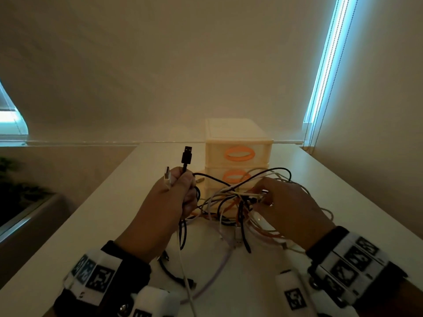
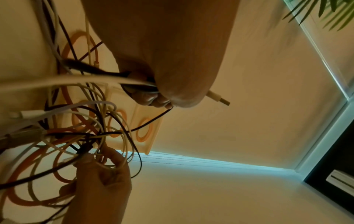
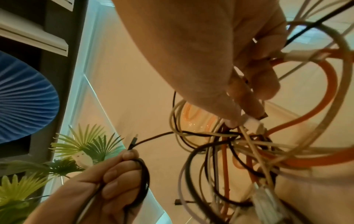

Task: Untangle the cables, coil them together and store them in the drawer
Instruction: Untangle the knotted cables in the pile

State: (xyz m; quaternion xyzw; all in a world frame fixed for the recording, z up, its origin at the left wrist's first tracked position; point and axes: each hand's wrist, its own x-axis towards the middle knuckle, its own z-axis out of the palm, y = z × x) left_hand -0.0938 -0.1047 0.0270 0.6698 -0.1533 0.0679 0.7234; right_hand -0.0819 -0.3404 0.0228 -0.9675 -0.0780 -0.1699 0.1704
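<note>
The room is dim and warm-toned, everything washed in yellow-brown. Cold blue daylight leaks in only along the edges of the drawn blind (image 1: pixel 160 65): a bright strip at the upper right of the head view and a patch at the left edge. The tabletop (image 1: pixel 251 282) shows faint, soft shadows. Straight lines bow toward the frame edges. Both wrist views are soft and smeared, the cables (image 3: pixel 249 144) streaked with motion blur, and the nearest skin is out of focus.

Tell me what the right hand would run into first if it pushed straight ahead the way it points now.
The right hand already pinches the tangle of cables, so it would drive that knot forward first. Behind it stands the drawer unit, probably the next contact, though depth is unclear.
</note>
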